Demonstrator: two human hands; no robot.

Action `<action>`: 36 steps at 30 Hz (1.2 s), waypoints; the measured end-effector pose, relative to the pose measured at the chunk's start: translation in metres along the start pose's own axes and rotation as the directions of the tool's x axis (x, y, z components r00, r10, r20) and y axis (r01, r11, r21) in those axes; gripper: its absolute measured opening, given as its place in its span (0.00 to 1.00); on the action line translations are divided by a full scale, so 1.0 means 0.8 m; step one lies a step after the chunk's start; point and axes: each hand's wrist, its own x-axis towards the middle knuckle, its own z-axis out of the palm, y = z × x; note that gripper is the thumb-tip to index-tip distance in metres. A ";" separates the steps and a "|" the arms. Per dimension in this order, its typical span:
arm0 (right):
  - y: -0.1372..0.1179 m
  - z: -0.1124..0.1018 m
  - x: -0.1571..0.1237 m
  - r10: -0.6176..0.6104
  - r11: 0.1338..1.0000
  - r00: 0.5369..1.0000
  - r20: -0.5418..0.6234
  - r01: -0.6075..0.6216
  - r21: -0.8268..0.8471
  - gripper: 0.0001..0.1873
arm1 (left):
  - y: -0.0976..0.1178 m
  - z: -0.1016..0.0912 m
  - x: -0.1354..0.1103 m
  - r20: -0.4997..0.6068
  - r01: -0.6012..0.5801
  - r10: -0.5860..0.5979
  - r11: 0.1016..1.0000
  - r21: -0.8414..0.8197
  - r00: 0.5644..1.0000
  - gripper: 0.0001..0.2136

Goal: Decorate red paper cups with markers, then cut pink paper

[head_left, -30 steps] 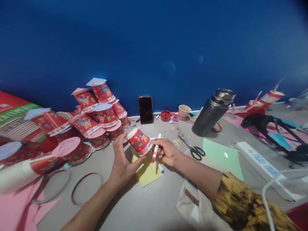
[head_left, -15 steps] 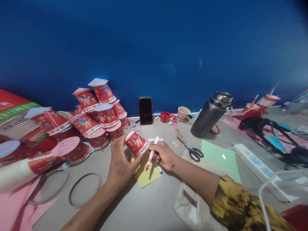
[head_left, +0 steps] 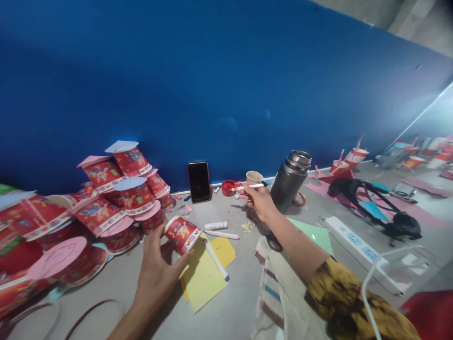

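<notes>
My left hand [head_left: 155,264] is closed around a red printed paper cup [head_left: 182,234], tilted, with thumb and fingers on opposite sides. Beneath and beside it lie yellow paper sheets [head_left: 203,288] and a blue-ended marker [head_left: 216,260]. Farther forward, my right hand [head_left: 260,200] pinches a slim white pen [head_left: 242,188] with a red tip. That tip is at a small red round tub [head_left: 228,187]; whether it touches the contents is unclear. A pale paper cup [head_left: 254,177] stands just behind the hand. A thick white marker [head_left: 215,225] and a thin pen [head_left: 222,234] rest between the hands.
Stacked red cups with paper tops [head_left: 120,184] crowd the left. A phone [head_left: 199,182] leans against the blue wall [head_left: 159,94]. On the right are a dark flask [head_left: 289,182], green paper [head_left: 314,233], a power strip [head_left: 364,252] and a black headset [head_left: 385,208]. Cloth [head_left: 272,293] lies under my right forearm.
My right hand has moved forward from beside the held cup to the red tub, pen in its fingers. My left hand still holds the cup. The view has shifted.
</notes>
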 end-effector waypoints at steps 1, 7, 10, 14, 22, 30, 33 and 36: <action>0.001 -0.006 0.005 -0.006 1.000 1.000 -0.007 0.006 -0.022 0.23 | 0.001 0.000 0.000 -0.004 0.005 -0.005 1.000 -0.007 1.000 0.37; 0.013 -0.029 0.011 -0.076 0.978 0.996 0.037 0.081 -0.193 0.27 | -0.007 -0.002 0.003 0.017 -0.041 0.040 0.995 0.092 0.999 0.36; 0.017 -0.035 0.007 -0.081 0.940 0.988 0.128 0.118 -0.320 0.27 | -0.018 -0.004 0.008 0.022 -0.079 0.076 0.968 0.238 0.997 0.39; 0.023 -0.042 0.007 -0.092 0.812 0.987 0.128 0.149 -0.564 0.12 | -0.027 -0.005 0.011 0.064 -0.099 0.085 0.956 0.277 0.994 0.41; 0.030 -0.036 -0.003 -0.138 0.355 0.990 0.030 0.078 -0.932 0.18 | -0.026 -0.005 0.012 0.083 -0.137 0.115 0.926 0.353 0.990 0.41; 0.033 -0.025 -0.010 -0.116 0.110 0.993 0.025 0.038 -0.993 0.22 | -0.035 -0.006 0.013 0.120 -0.168 0.134 0.921 0.351 0.984 0.39; 0.032 -0.026 -0.009 -0.104 0.057 0.994 0.034 0.040 -0.998 0.23 | -0.037 -0.008 0.013 0.142 -0.184 0.142 0.918 0.351 0.980 0.40; 0.033 -0.026 -0.008 -0.092 0.015 0.994 0.056 0.057 -0.998 0.22 | -0.042 -0.010 0.014 0.156 -0.205 0.159 0.911 0.357 0.975 0.39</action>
